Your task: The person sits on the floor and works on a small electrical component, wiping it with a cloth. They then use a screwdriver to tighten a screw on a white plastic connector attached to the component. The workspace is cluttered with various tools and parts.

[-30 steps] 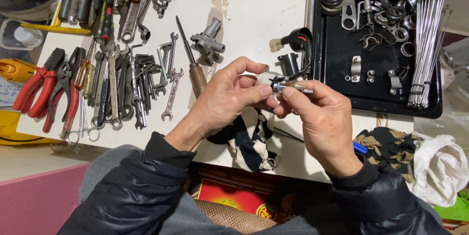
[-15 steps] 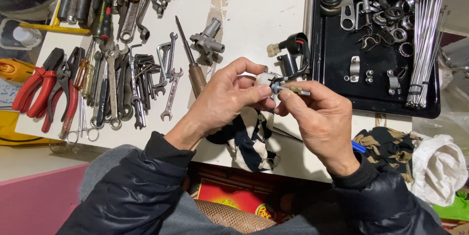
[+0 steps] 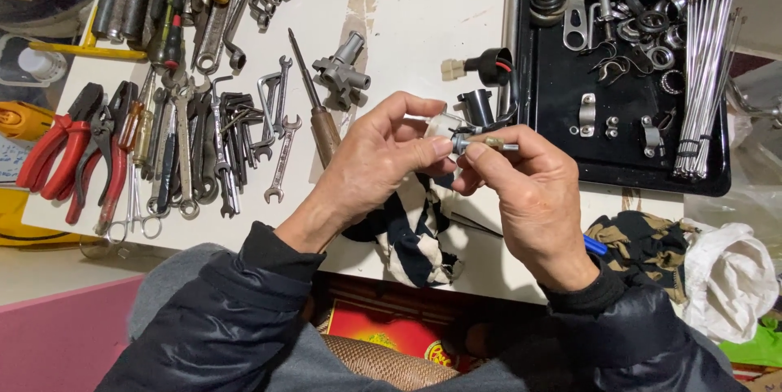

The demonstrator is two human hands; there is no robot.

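Observation:
Both my hands meet over the front middle of the white workbench (image 3: 423,9). My left hand (image 3: 379,160) pinches one end of a small metal axle-like part (image 3: 481,144) with thumb and fingertips. My right hand (image 3: 529,197) grips the same part from the other side, its thin rod end poking out to the right. A black-and-white rag (image 3: 411,233) lies on the bench under my hands.
Spanners, hex keys and a wooden-handled screwdriver (image 3: 314,103) lie left of my hands, red-handled pliers (image 3: 69,148) farther left. A black tray (image 3: 562,115) at the right holds small metal fittings and a bundle of spokes (image 3: 700,74). Cloths lie at the right edge.
My hands stay together on the small metal part; the fingers have shifted slightly around it, and nothing else on the bench has moved.

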